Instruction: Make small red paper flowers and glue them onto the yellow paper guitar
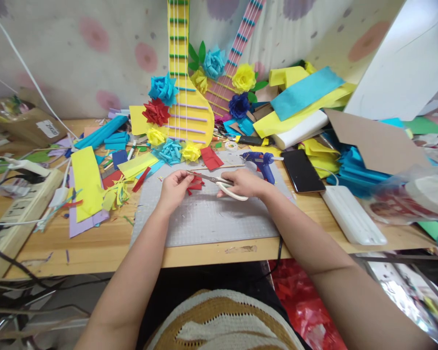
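My right hand (243,183) grips a pair of scissors (233,190) with white handles, blades pointing left. My left hand (175,187) pinches a small piece of red paper (196,183), and the blades reach across to it by the fingertips. Below both hands lies a grey cutting mat (211,223). A loose red paper square (211,158) rests just beyond them. Behind my right hand is a blue glue gun (263,163) on the mat's right side.
A yellow paper instrument (195,116) with paper flowers stands at the back, a pink one (221,92) behind it. Yellow paper strips (85,184) and scraps lie left. On the right are a black phone (302,170), a white power bank-like box (354,214) and stacked paper. A power strip (25,223) sits far left.
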A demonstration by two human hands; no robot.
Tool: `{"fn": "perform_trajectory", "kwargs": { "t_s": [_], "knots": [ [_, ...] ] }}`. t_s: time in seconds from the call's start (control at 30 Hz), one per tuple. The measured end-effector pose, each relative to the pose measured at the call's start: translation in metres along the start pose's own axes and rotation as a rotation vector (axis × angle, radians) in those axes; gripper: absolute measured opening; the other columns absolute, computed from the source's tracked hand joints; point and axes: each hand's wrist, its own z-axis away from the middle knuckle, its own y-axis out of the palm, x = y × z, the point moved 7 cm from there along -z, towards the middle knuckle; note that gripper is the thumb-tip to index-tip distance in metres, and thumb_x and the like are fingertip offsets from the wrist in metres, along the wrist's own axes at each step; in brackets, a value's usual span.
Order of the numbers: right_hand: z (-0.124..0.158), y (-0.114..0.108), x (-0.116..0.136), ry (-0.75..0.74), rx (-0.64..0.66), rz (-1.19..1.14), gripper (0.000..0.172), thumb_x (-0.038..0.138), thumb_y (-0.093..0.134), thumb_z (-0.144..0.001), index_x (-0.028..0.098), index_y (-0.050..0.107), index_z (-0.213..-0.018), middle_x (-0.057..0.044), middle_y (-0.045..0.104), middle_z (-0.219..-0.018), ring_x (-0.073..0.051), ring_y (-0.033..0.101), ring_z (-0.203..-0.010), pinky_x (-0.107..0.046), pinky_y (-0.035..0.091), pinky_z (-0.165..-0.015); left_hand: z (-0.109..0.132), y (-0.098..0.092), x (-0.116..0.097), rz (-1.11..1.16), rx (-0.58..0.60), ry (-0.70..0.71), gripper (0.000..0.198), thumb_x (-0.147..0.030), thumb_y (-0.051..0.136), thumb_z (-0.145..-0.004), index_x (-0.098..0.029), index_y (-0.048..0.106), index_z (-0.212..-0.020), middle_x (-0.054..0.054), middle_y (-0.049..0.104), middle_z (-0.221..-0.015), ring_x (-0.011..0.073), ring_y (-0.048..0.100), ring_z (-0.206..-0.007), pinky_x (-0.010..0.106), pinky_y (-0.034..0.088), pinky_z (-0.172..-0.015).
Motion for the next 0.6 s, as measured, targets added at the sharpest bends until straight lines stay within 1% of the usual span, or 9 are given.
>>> {"fn": "perform_trajectory", "kwargs": {
  "t_s": [0.13,0.3,0.43,0.53,0.6],
  "knots": [
    [0.001,-0.001,-0.001,0.006,0.037,-0.008,0.041,0.061,0.057,-0.074,0.020,0.055,-0.072,0.002,0.051,-0.061,-0.012,0.042,-0.058,-0.024,0.023,-0.056,-0.003,-0.005,0.000,-0.033,0.029,-0.048,0.026,-0.031,0.079,-0.058,-0.013,0.063,-0.067,0.008,0.071,-0.069,0.0198,0.069,-0.060,0.032,0.056,-0.063],
    [0.003,-0.006,-0.006,0.047,0.007,-0.050,0.040,0.060,0.058,-0.073,0.019,0.056,-0.074,0.000,0.057,-0.069,-0.013,0.046,-0.062,-0.024,0.026,-0.057,-0.003,-0.011,0.000,-0.120,0.054,-0.053,0.028,-0.036,0.078,-0.060,-0.014,0.064,-0.071,0.007,0.071,-0.068,0.0196,0.069,-0.061,0.027,0.052,-0.056],
    [0.003,-0.005,-0.008,0.046,-0.003,-0.052,0.044,0.064,0.055,-0.074,0.020,0.055,-0.083,-0.002,0.062,-0.081,-0.015,0.051,-0.069,-0.024,0.029,-0.060,-0.001,-0.006,0.009,-0.222,0.120,-0.074,0.031,-0.041,0.074,-0.065,-0.013,0.065,-0.076,0.007,0.072,-0.072,0.0178,0.069,-0.066,0.025,0.051,-0.060],
    [0.002,0.003,-0.009,0.031,0.036,-0.041,0.047,0.065,0.054,-0.073,0.020,0.053,-0.085,-0.003,0.061,-0.079,-0.016,0.051,-0.069,-0.025,0.029,-0.060,0.000,-0.002,0.012,-0.250,0.145,-0.072,0.033,-0.043,0.074,-0.064,-0.013,0.065,-0.075,0.007,0.072,-0.073,0.0162,0.067,-0.065,0.027,0.051,-0.064],
    [-0.001,0.007,-0.007,0.025,0.005,-0.104,0.045,0.063,0.056,-0.072,0.020,0.053,-0.084,-0.002,0.059,-0.079,-0.016,0.051,-0.069,-0.026,0.031,-0.061,0.001,0.001,0.013,-0.235,0.137,-0.084,0.034,-0.042,0.076,-0.061,-0.013,0.065,-0.073,0.006,0.071,-0.072,0.0163,0.066,-0.064,0.029,0.051,-0.065]
  ]
}}
